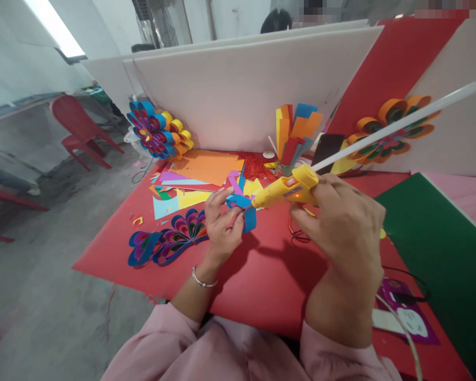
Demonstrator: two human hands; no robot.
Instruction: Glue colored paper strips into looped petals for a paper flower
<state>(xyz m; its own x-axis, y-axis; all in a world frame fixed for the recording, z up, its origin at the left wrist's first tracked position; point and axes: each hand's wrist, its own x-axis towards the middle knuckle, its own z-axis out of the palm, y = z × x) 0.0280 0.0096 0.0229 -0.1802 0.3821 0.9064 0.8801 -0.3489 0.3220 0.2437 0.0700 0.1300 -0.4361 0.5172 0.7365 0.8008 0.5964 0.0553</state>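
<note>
Glue gun (287,188) was clasped in right hand (343,222), blue strip (250,220) pinched in left hand (222,225) by nozzle (248,206); paper loops (181,233) were laid left.

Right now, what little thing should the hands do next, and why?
Perhaps squeeze a little glue from the yellow glue gun onto the blue paper strip: the right hand points its nozzle there, and the left hand holds the strip.
</note>
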